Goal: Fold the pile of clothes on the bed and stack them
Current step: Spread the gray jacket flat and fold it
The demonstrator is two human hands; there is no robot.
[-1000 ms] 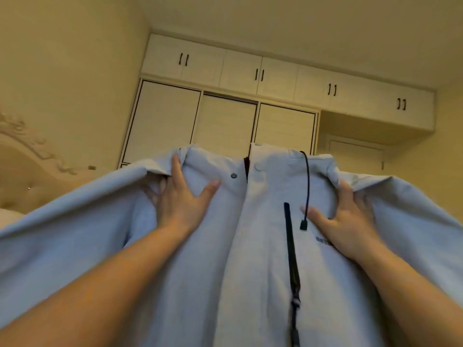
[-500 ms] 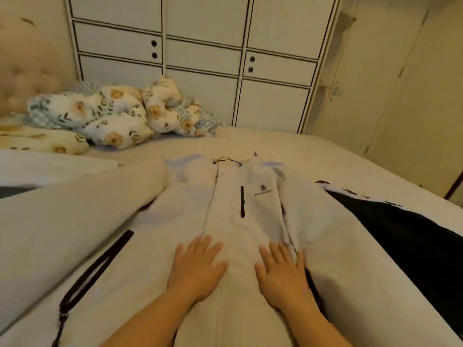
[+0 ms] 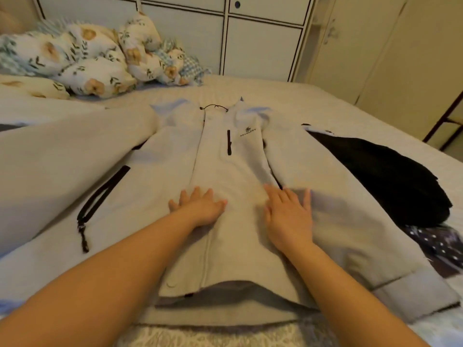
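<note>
Right now the pale grey jacket [image 3: 220,171] lies face up and spread out on the bed [image 3: 288,96], collar pointing away toward the wardrobe [image 3: 263,46], its front closed and both sleeves thrown wide to either side. Both hands press flat on its lower front: the left hand [image 3: 200,207] just left of the centre placket, the right hand [image 3: 288,214] beside the right side seam, the fingers [image 3: 307,199] of each straight and released, gripping nothing. Judging by this, the smoothing comes ahead of the first fold. The hem nearest the person bows upward and shows the darker lining, so a fold made now could trap that slack and leave a lumpy, crooked stack piece. The right sleeve overlaps a black garment [image 3: 388,176] and, nearer, a dark dotted cloth [image 3: 436,239]; pulling the sleeve inward could drag those along. A crumpled floral duvet [image 3: 82,61] sits well apart near the headboard.
</note>
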